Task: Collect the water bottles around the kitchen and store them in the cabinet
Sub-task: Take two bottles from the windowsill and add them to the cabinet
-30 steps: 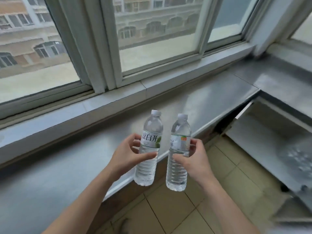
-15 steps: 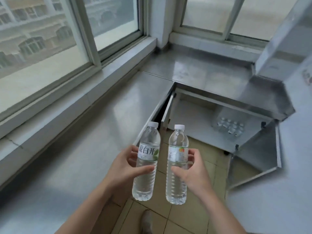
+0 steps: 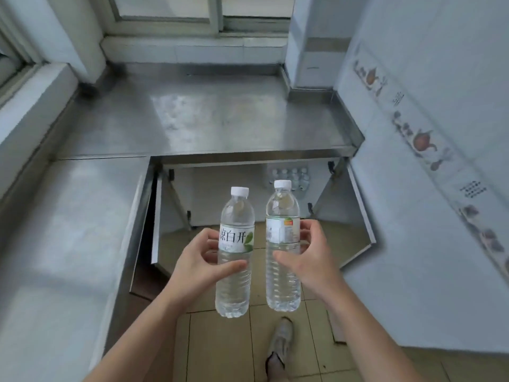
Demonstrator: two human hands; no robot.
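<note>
My left hand [image 3: 198, 267] grips a clear water bottle [image 3: 235, 288] with a white cap and a white label with a green leaf, held upright. Beside it, my right hand [image 3: 311, 264] grips a second upright clear water bottle [image 3: 283, 282] with a white cap and a white label. The two bottles stand a little apart at chest height. Straight ahead under the steel counter is the cabinet [image 3: 220, 194], both doors swung open. Several stored water bottles [image 3: 292, 176] stand at its back right, partly hidden behind the bottle in my right hand.
A steel counter [image 3: 209, 119] runs along the window wall and continues down the left side. The cabinet's left door [image 3: 155, 219] and right door [image 3: 358, 216] jut out over the tan tiled floor. A tiled wall [image 3: 429, 188] closes the right side. My shoe [image 3: 281, 340] shows below.
The view has swung right from the window sill to face the open cabinet head-on. Both hands keep the same hold on the bottles, which stay upright in front of me.
</note>
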